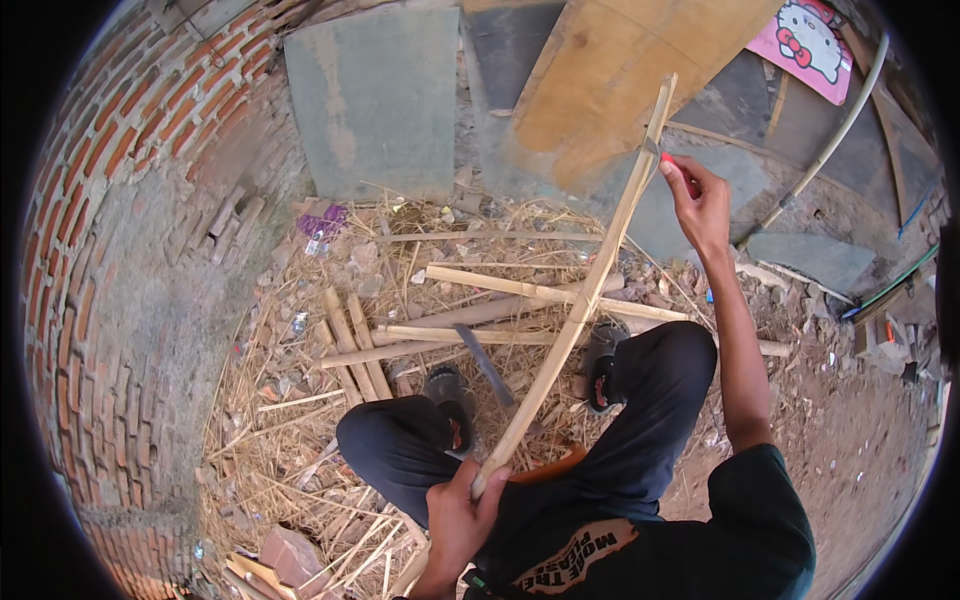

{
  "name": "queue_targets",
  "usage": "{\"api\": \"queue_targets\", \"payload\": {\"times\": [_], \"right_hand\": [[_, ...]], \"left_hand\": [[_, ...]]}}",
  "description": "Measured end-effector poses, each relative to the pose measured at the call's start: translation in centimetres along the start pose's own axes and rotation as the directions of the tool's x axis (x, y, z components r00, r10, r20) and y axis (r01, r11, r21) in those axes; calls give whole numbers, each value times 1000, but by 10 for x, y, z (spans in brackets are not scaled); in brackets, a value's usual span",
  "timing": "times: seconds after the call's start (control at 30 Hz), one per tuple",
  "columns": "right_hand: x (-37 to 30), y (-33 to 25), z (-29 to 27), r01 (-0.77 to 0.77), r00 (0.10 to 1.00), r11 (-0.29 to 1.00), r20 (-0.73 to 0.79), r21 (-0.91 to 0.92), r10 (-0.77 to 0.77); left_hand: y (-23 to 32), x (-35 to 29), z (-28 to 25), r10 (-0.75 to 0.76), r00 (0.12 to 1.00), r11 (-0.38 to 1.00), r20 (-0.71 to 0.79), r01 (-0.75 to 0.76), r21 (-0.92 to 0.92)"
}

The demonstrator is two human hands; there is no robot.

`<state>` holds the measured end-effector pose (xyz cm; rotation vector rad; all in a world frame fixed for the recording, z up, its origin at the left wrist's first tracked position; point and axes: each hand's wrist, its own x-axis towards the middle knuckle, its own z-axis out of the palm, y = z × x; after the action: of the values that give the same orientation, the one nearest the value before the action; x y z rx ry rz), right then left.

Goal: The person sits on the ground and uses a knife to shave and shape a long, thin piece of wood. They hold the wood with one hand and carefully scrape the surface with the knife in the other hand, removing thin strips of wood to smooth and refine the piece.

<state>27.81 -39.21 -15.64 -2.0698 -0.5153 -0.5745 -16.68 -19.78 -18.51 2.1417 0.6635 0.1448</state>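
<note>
While left hand (455,510) grips bamboo strip (585,300) | right hand (700,200) pinches red marker (685,175)

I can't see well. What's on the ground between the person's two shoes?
A big knife lies between the left shoe and right shoe, on straw, in the head view.

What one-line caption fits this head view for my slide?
Seated person's left hand grips a long bamboo strip at its near end while the right hand holds a red-handled tool against its far end.
</note>
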Motion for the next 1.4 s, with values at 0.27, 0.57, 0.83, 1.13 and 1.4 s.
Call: {"api": "queue_targets", "payload": {"times": [0.27,0.57,0.83,1.13,1.4], "right_hand": [[72,116,-46,-115,993,990,-1,-81,115],[-49,-56,-17,-518,717,801,663,299,216],[-93,-97,13,-498,795,704,592,507,137],[-93,-98,12,-396,874,724,474,565,108],[-167,-110,9,264,840,837,313,479,-444]], "left_hand": [[-25,-11,-10,-47,999,999,-12,47,-22],[-33,27,6,-10,985,979,-171,-25,-202],[-9,35,6,84,988,983,-129,-104,-150],[-3,49,-3,108,993,966,-51,-117,-229],[33,58,-3,109,993,939,-38,-116,-324]]}}
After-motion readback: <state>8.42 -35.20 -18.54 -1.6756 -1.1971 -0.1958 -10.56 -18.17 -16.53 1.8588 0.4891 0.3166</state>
